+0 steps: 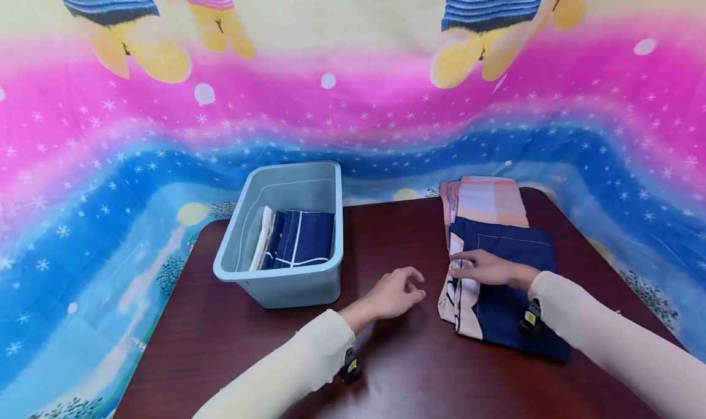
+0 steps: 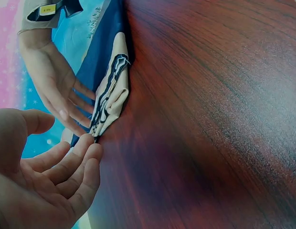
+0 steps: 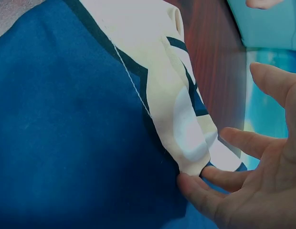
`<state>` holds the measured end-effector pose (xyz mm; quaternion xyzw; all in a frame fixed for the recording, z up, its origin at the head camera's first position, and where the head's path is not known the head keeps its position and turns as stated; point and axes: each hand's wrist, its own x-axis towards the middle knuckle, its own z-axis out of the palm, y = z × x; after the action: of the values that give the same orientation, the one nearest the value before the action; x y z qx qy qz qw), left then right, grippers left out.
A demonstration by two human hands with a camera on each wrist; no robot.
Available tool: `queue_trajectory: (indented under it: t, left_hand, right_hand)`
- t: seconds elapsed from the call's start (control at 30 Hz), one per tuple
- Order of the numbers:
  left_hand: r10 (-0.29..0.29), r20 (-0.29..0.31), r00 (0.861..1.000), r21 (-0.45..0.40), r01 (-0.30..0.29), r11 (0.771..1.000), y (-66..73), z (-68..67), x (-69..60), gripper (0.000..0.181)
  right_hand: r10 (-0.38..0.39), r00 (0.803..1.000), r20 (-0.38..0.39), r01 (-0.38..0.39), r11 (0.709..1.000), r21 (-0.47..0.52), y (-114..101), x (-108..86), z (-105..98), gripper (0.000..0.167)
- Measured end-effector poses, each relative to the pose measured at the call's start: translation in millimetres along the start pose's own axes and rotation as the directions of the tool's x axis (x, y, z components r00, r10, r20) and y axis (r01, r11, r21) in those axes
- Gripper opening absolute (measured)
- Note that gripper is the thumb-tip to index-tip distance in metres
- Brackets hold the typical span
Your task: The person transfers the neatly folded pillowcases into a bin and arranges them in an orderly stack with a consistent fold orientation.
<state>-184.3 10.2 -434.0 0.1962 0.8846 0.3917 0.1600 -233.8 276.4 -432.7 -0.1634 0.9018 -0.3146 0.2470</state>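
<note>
A folded cloth, navy with a peach, white and black patterned edge [image 1: 515, 309], lies on the table at the right. My right hand [image 1: 488, 268] rests at its left edge; in the right wrist view the fingertips [image 3: 193, 186] touch the patterned border, and the thumb stands apart from it. Over the table between the basin and this cloth, my left hand [image 1: 393, 293] is loosely bent and holds nothing. The left wrist view shows the left hand [image 2: 57, 176] palm up, with the cloth's layered edge [image 2: 110, 95] beyond its fingertips.
A grey-blue plastic basin [image 1: 303, 290] stands at the left, holding folded navy cloths [image 1: 309, 235] and a white one [image 1: 261, 238]. Behind the navy cloth lies a pink checked folded cloth [image 1: 491, 198]. A printed curtain [image 1: 353, 100] hangs around the dark wooden table [image 1: 397, 364].
</note>
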Motion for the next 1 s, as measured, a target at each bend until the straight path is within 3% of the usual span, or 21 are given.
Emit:
queue_trajectory:
  t: [0.3, 0.6, 1.0]
  left_hand:
    - [0.014, -0.024, 1.0, 0.033, -0.013, 0.999, 0.1, 6.9, 4.7, 0.029]
    - [0.006, -0.036, 0.999, 0.051, -0.004, 0.999, 7.2, 12.4, 13.0, 0.03]
    - [-0.05, -0.073, 0.996, 0.032, 0.053, 0.998, 8.3, 17.8, 24.8, 0.032]
  right_hand:
    - [-0.041, 0.999, -0.033, 0.042, 0.999, 0.027, 4.9, -11.4, -4.3, 0.064]
    - [-0.085, 0.985, -0.151, 0.084, 0.996, -0.016, 19.8, -23.6, -11.5, 0.052]
    - [-0.024, 0.933, -0.359, 0.012, 0.999, -0.035, 49.8, -50.6, -28.1, 0.052]
